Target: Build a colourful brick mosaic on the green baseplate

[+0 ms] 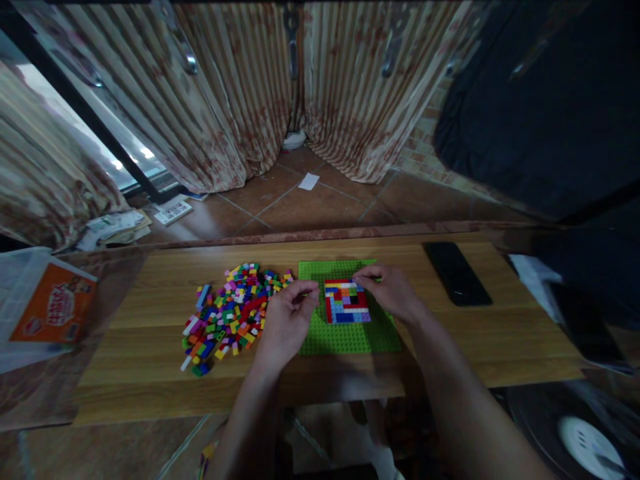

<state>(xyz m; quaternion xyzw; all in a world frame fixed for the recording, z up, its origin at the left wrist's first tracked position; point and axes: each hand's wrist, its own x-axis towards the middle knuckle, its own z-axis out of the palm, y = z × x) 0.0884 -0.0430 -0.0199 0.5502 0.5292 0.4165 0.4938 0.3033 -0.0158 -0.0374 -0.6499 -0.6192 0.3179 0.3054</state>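
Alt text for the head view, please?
Two bare hands at a multicoloured brick panel on a green baseplate on a wooden table: left hand by its left edge, right hand at its top edge. Loose bricks piled left, black phone right.

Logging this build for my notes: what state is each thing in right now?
baseplate, lying flat
brick mosaic, built on baseplate
loose bricks, heaped, unsorted
phone, lying flat, screen dark
left hand, fingers curled at baseplate edge
right hand, fingertips on brick mosaic
curtains, drawn

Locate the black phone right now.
In the head view, the black phone lies flat on the wooden table, toward its far right, right of the right hand and green baseplate.
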